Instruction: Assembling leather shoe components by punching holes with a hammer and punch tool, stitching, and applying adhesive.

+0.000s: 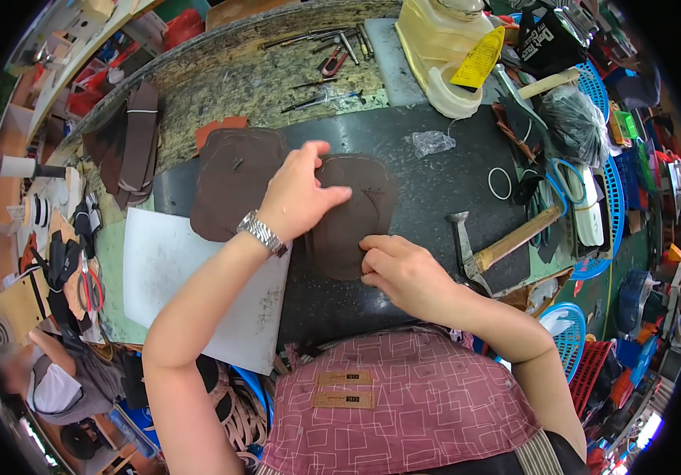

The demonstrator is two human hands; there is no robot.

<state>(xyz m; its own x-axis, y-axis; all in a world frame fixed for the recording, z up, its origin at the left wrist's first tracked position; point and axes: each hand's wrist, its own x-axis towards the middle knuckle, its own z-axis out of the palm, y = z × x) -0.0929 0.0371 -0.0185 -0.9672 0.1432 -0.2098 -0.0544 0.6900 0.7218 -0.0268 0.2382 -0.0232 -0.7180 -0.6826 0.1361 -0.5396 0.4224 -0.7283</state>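
On the dark work surface [316, 305], directly in front of me, lies a flat dark brown leather piece [348, 178] with rounded corners. My left hand [297, 194] hovers over its left side, thumb and fingers spread apart, nothing between them. At the piece's lower right edge, my right hand [400, 269] is closed in a pinch on the rim; its fingertips are partly hidden. A second brown leather piece [225, 190], possibly a stack, lies to the left beside my left wrist, partly over a white sheet [198, 277].
To the right lies a wooden-handled hammer [514, 241], near a white ring [499, 183] and crumpled clear plastic [431, 142]. A pale yellow plastic container [435, 47] and hand tools [332, 59] occupy the back. Brown strips [138, 142] and red-handled scissors [91, 289] lie left; a person [63, 380] sits beyond.
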